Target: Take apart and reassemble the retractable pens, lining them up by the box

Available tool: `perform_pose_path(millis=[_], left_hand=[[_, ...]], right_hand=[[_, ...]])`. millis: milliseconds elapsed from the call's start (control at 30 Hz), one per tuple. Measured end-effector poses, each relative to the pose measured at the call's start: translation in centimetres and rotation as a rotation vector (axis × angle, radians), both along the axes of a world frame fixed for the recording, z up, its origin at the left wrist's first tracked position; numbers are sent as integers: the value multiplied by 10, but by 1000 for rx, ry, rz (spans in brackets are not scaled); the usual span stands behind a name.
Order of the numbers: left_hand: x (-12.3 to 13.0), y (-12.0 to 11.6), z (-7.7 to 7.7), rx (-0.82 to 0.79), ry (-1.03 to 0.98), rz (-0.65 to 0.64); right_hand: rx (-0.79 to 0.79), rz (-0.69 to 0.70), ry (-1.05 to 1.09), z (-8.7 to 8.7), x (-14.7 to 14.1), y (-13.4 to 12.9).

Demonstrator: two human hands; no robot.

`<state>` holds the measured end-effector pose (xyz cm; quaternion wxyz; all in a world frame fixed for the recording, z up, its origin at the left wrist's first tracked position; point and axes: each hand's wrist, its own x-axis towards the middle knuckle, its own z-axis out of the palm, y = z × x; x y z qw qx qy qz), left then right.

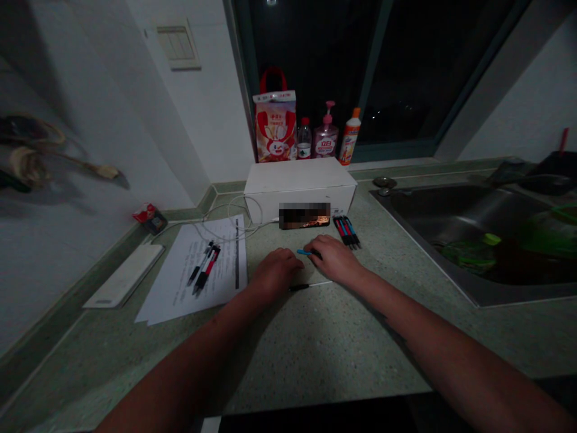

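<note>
My right hand (336,258) is closed around a blue and black pen (305,252), whose blue end sticks out toward the left. My left hand (280,270) rests low over the counter just left of it, fingers curled together; whatever is in them is hidden. A thin piece with a black end and a pale shaft, like a pen part (300,288), lies on the counter below both hands. Just beyond my right hand, several blue, red and black pens (347,233) lie side by side. More pens (205,270) lie on printed sheets (175,294) to the left.
A phone (306,218) leans against a white box (300,180), with a white cable (225,234) beside it. Behind stand a bag (276,129) and several bottles (325,135). A steel sink (433,258) is at right; a white flat board (124,279) lies at left.
</note>
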<state>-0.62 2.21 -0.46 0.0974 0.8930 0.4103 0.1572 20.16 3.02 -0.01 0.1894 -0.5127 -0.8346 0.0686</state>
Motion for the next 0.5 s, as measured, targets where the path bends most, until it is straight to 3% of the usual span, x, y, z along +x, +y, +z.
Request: perform_pose_path(millis=[367,500], left_hand=[[5,-2,3,-10,-72,182],[1,-15,11,-50,-83,78]], right_hand=[[28,59,12,-1,-1,-1],[31,45,43,1,1,-2]])
